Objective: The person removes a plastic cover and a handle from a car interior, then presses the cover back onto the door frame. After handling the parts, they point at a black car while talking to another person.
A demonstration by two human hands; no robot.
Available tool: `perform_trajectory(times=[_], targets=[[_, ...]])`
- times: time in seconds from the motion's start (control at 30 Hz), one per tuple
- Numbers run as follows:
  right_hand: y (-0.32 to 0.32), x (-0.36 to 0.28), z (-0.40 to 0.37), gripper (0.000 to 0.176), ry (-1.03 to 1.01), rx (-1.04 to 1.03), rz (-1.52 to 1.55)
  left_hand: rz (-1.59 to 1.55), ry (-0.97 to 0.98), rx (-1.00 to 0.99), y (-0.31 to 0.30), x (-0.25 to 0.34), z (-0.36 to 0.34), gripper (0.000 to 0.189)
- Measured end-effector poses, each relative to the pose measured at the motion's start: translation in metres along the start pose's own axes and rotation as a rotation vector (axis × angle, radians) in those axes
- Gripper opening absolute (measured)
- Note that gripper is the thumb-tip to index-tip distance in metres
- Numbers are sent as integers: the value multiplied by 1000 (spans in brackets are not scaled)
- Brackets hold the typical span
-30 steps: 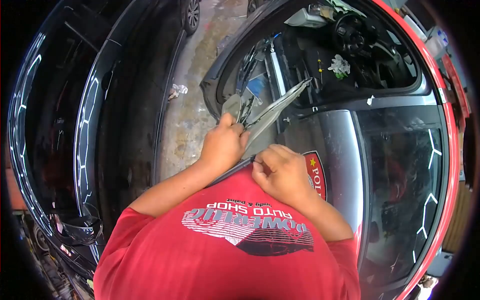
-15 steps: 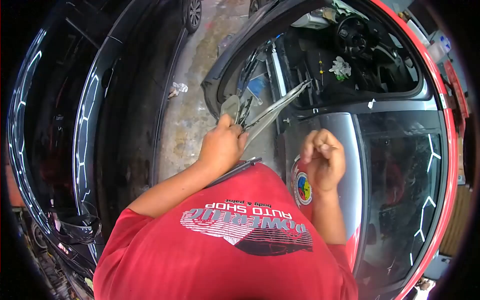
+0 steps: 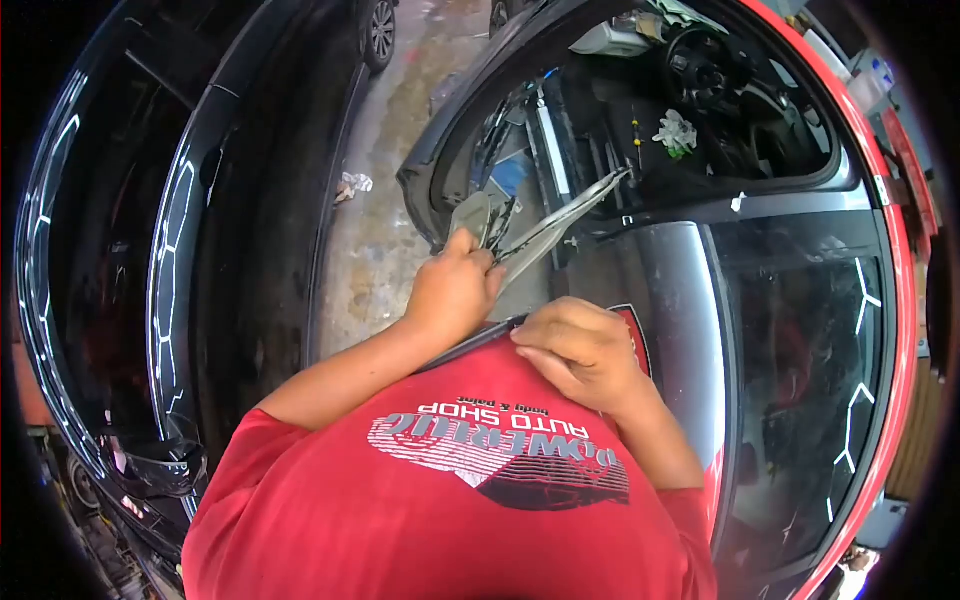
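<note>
My left hand (image 3: pixel 455 288) is closed around a bundle of long, thin grey strips (image 3: pixel 560 225), dark along parts of their edges. A flat grey, rounded end (image 3: pixel 472 215) sticks up past my fingers, while the rest slants away toward the car's door sill. My right hand (image 3: pixel 585 350) is in front of my shirt, its fingers pressed together. Its fingertips are at the end of a narrow black strip (image 3: pixel 470 347) beside my left forearm. Whether they grip it is hidden.
A red car (image 3: pixel 880 150) stands on the right with its front door (image 3: pixel 425 160) open. Inside are a steering wheel (image 3: pixel 700 65), a crumpled white-and-green item (image 3: pixel 677 133) and a yellow-handled tool (image 3: pixel 637 130). A black car (image 3: pixel 250 250) stands on the left; crumpled paper (image 3: pixel 352 186) lies on the floor.
My right hand has moved left and down from beside the car to the front of my shirt, near the black strip. My left hand keeps its hold and has shifted slightly.
</note>
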State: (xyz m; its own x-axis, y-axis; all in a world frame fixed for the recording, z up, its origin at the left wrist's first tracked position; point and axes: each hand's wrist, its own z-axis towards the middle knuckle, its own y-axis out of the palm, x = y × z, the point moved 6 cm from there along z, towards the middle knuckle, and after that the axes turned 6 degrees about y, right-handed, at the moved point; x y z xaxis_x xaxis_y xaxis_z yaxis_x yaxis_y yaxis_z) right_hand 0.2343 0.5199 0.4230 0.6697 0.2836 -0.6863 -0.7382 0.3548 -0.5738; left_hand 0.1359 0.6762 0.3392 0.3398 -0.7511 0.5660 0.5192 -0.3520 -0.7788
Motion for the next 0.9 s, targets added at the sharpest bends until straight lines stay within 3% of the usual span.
perform_trajectory(times=[0.1, 0.3, 0.43, 0.53, 0.6, 0.67, 0.73, 0.9], targets=[[11, -9, 5, 15, -106, -90, -228, 9, 7, 3, 2, -1, 1, 20], [26, -4, 12, 9, -219, -185, -403, 33, 24, -20, 5, 2, 1, 19], [31, -1, 16, 14, -156, -205, -429, 53, 58, -46, 6, 3, 1, 22], [26, 11, 20, 18, -143, -113, -299, 50, 52, -50, 6, 6, -2, 21], [-15, 26, 18, 11, -87, 241, -309, 52, 32, -49, 5, 4, -4, 20], [-70, 44, 2, 5, 448, 523, 251, 14, 29, -18, 4, -2, -5, 21], [-106, 46, -11, 9, 385, 665, 614, 20, 17, -17, 0, -3, -4, 22], [-120, 64, -55, 27, 434, 554, 579, 31, -5, -49, 6, -2, 0, 22]])
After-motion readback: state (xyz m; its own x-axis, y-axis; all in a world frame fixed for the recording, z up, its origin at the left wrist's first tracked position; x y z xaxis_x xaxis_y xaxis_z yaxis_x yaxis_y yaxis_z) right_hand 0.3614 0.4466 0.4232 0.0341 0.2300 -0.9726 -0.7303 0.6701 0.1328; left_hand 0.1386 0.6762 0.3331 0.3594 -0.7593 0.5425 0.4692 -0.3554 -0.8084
